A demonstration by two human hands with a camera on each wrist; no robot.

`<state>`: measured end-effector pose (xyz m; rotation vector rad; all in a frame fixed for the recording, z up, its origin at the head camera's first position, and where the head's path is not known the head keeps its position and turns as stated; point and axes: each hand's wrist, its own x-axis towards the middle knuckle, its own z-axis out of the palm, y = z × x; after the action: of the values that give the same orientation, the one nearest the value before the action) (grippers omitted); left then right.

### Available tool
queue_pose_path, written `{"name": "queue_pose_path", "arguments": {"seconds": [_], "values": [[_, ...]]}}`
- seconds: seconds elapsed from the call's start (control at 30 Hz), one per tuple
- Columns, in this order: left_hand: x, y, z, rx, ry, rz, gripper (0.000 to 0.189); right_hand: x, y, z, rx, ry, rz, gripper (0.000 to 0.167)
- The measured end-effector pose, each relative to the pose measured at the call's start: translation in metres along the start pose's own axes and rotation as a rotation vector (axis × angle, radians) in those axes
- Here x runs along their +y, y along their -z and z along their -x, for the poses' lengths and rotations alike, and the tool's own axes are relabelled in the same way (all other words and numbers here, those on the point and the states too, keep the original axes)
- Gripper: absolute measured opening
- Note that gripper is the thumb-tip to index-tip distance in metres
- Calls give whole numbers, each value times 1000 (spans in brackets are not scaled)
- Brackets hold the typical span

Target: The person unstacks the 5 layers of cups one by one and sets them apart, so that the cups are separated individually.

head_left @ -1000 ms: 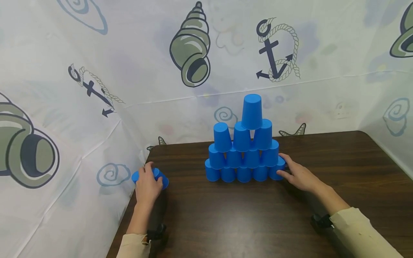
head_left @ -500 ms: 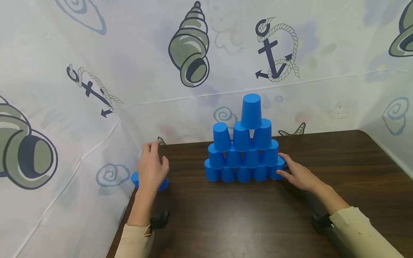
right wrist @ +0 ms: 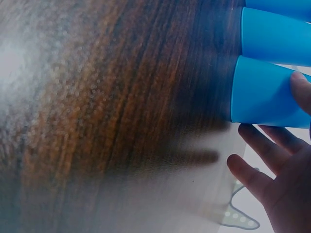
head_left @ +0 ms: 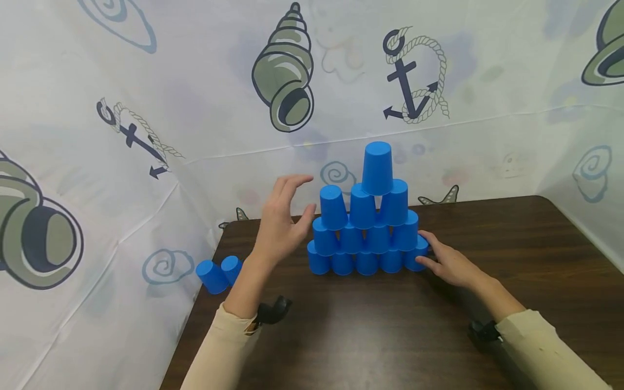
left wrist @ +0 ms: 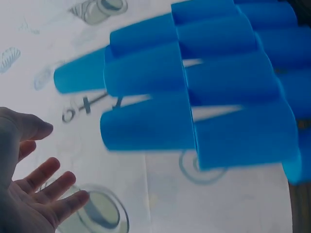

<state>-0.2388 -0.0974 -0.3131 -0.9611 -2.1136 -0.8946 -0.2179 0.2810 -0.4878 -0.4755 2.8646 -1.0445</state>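
Upside-down blue cups (head_left: pixel 352 238) are stacked as a pyramid on the table. Its third row has three cups, and one top cup (head_left: pixel 377 169) stands over the middle and right ones. My left hand (head_left: pixel 281 225) is raised just left of the third row's left cup (head_left: pixel 333 208), thumb and fingers spread, holding nothing. In the left wrist view, a gap shows between the left fingers (left wrist: pixel 53 189) and the cups. My right hand (head_left: pixel 450 264) holds the bottom row's right-end cup (right wrist: pixel 265 94), thumb on one side and fingers at the other.
Two more blue cups, a near one (head_left: pixel 212 277) and one (head_left: pixel 231 267) partly behind my left forearm, stand at the left edge of the dark wooden table (head_left: pixel 361 336). A pale cloth (head_left: pixel 219 108) printed with shells and anchors hangs close behind the table.
My left hand has let go of the cups at the left edge, risen, and moved right to beside the pyramid. My right hand stays at its cup; the stack looks unchanged.
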Motion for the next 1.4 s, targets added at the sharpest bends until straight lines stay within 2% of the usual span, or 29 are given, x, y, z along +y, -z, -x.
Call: {"name": "queue_pose_path", "arguments": {"seconds": [0.17,0.43,0.53,0.7,0.87,1.2,1.4], "values": [[9,-25,-16,-17,-33,101,50,0,0,1,0,-8,-2,72],[24,-56,-37,-43,-38,174,57,1,-1,0,-2,-18,2,73],[30,-66,-46,-59,-30,186,61,1,-1,0,2,-21,6,72],[36,-81,-56,-66,18,175,64,2,-1,-1,1,-30,4,73],[37,-89,-60,-63,72,172,62,2,-2,-1,1,-24,-4,73],[41,-97,-69,-59,180,176,58,3,-3,-2,-4,-10,-4,71],[44,-101,-70,-70,208,193,58,4,-3,-1,2,-21,-14,72]]}}
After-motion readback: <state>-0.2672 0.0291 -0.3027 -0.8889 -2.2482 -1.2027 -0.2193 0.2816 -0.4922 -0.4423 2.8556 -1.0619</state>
